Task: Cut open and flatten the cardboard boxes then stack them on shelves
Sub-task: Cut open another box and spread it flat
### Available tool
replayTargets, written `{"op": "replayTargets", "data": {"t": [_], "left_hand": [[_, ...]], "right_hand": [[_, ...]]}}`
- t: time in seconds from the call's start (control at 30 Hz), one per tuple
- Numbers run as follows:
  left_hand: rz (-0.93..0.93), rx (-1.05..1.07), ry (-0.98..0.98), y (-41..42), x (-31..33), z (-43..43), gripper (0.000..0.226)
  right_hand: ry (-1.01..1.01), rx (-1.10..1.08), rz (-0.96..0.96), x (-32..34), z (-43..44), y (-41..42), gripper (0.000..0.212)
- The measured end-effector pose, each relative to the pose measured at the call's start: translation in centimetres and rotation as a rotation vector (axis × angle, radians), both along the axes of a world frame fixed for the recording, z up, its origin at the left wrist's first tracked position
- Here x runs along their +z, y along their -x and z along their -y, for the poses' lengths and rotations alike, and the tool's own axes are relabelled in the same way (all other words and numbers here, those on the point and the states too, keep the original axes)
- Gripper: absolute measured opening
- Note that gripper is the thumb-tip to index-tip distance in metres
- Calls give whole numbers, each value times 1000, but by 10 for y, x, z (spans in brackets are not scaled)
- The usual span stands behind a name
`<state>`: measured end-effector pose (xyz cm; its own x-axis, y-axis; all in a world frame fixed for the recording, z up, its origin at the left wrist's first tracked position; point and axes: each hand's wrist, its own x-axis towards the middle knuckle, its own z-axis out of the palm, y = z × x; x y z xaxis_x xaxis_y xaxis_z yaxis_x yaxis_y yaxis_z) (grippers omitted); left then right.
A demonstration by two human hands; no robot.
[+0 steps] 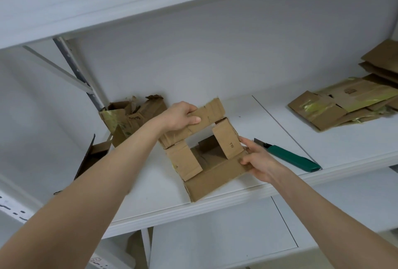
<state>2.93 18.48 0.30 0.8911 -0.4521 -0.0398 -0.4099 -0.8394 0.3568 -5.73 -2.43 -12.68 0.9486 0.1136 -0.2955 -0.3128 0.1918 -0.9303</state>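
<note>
Cardboard box [206, 174] sits on the shelf [150, 193], flaps splayed, not flat yet. Left hand [181, 116] grips its far flap and right hand [258, 161] pinches its near-right corner. Looks like the flattening step. Next it probably needs pressing down, or the green knife [290, 156] just right of it.

Brown box [212, 174], green knife [290, 156], white shelf [323, 135]
</note>
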Motion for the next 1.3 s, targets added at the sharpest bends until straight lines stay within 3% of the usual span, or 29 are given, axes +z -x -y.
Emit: {"op": "replayTargets", "data": {"t": [0.07, 0.13, 0.23, 0.33, 0.37, 0.4, 0.47, 0.53, 0.67, 0.77, 0.9, 1.03, 1.1, 1.2, 1.3], "left_hand": [[18, -14, -35, 4, -3, 3, 25], [55, -31, -70, 7, -5, 8, 34], [100, -77, -143, 12, -1, 14, 28], [262, -55, -311, 22, 4, 14, 14], [402, -27, -352, 27, 3, 9, 13], [600, 9, -367, 32, -1, 2, 29], [958, 73, -256, 38, -19, -17, 60], [1070, 299, -78, 47, -44, -29, 87], [480, 739, 457, 62, -78, -31, 126], [224, 816, 410, 56, -76, -31, 128], [203, 780, 321, 48, -67, -33, 106], [222, 648, 543, 49, -62, -50, 76], [218, 590, 468, 48, -54, -51, 86], [201, 643, 305, 48, -50, -44, 123], [300, 729, 216, 48, -54, -50, 118]], "right_hand": [[324, 9, 20, 9, 2, -1, 58], [705, -65, 72, 21, -3, -8, 87], [1060, -123, 150, 41, -33, -13, 119], [1272, -128, 210, 39, -51, -18, 103], [1295, -140, 252, 38, -51, -19, 92], [1296, -153, 305, 39, -49, -21, 81], [1202, -216, 357, 46, -43, -24, 59], [1036, -272, 337, 55, -38, -28, 41], [761, -286, 334, 67, -36, -33, 26], [604, -264, 335, 64, -33, -29, 18], [357, -262, 263, 62, -22, -22, 19], [22, -272, 222, 56, -6, -19, 22], [-94, -258, 234, 52, -7, -20, 23], [-171, -209, 280, 53, -23, -22, 23], [-224, -185, 293, 54, -36, -23, 25]]}}
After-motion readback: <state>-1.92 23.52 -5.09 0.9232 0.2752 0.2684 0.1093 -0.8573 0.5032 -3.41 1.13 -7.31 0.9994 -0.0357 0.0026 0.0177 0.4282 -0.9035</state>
